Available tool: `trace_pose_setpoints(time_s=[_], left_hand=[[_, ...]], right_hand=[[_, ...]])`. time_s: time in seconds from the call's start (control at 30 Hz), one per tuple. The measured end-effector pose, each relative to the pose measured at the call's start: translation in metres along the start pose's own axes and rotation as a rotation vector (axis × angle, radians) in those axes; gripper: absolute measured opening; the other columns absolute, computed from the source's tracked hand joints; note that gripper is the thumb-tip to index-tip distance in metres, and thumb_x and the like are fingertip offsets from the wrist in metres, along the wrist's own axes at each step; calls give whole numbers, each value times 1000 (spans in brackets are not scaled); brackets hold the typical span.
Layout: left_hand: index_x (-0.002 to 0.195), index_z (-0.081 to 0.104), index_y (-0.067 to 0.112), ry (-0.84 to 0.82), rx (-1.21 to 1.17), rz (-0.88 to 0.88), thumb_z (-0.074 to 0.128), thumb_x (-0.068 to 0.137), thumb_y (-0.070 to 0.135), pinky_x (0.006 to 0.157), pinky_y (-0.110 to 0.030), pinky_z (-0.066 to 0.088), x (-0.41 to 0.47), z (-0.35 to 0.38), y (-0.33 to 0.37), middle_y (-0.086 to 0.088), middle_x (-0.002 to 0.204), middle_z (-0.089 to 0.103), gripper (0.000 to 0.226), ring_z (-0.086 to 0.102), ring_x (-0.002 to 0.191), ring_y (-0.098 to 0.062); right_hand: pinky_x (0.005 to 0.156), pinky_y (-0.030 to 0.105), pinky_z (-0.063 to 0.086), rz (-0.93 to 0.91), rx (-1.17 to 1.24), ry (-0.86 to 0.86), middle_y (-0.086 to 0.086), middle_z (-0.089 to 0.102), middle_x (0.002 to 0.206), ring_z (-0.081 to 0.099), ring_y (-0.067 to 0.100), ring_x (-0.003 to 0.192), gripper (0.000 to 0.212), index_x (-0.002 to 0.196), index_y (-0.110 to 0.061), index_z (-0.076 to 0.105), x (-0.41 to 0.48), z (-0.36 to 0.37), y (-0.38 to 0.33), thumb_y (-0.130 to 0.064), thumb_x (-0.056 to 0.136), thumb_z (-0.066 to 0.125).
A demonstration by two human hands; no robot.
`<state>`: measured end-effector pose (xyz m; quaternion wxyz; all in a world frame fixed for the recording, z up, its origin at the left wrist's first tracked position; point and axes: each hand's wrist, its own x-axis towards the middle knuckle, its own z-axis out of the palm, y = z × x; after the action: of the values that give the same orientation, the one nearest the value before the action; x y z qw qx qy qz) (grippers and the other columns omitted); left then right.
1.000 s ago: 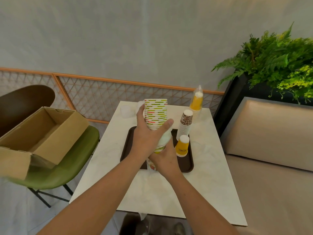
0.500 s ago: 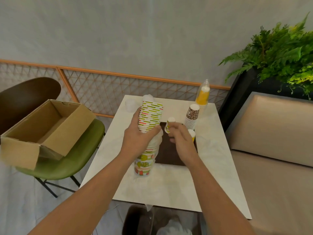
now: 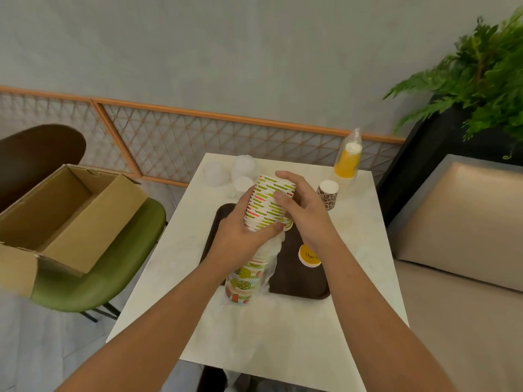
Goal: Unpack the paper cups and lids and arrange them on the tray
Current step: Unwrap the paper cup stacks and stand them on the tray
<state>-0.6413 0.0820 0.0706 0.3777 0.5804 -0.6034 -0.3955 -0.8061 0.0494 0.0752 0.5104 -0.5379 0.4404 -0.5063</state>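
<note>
Left hand [image 3: 240,232] clamped around the middle of a tall, tilted stack of patterned paper cups [image 3: 267,203], so that stretch of the stack is hidden. Right hand [image 3: 304,212] curls its fingers and thumb round the stack's upper cups from the opposite side. A clear plastic sleeve [image 3: 272,257] hangs crumpled just below the left hand; its full extent is hard to make out. The stack's base meets the near-left corner of the brown tray [image 3: 297,281]; whether it rests on tray or table [image 3: 283,335] cannot be told. A yellow cup [image 3: 309,256] stands on the tray, partly covered by the right wrist. Beyond the right hand stand a leopard-print cup [image 3: 327,195] and sleeved orange cups [image 3: 346,162], both near the table's far edge. White lids [image 3: 243,168] beyond the left hand are blurred, their number unclear. Dark tray surface shows between sleeve and yellow cup.
</note>
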Motion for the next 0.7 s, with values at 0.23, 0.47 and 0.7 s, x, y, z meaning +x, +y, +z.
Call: trace_pose_setpoints(time_s=[0.23,0.47,0.7], left_hand=[[150,39,49,5,39,-46,81,84,51,77,-3,48,37,15,-2,31,119,65,78,63,104,14],[152,37,49,22,44,-61,80,87,46,80,-6,50,62,15,-5,27,124,65,78,63,107,11],[147,41,49,-17,19,-75,81,84,52,82,-12,49,71,16,-13,29,120,65,75,63,105,11]], right_hand=[[92,32,59,78,63,22,-5,73,117,70,10,110,22,122,-28,64,54,-17,9,-23,100,67],[98,38,58,101,-15,-163,-4,72,121,67,17,117,39,126,-28,63,74,-28,22,-39,89,70],[104,55,54,80,44,23,1,72,123,68,21,118,30,125,-27,63,86,-24,26,-37,97,70]])
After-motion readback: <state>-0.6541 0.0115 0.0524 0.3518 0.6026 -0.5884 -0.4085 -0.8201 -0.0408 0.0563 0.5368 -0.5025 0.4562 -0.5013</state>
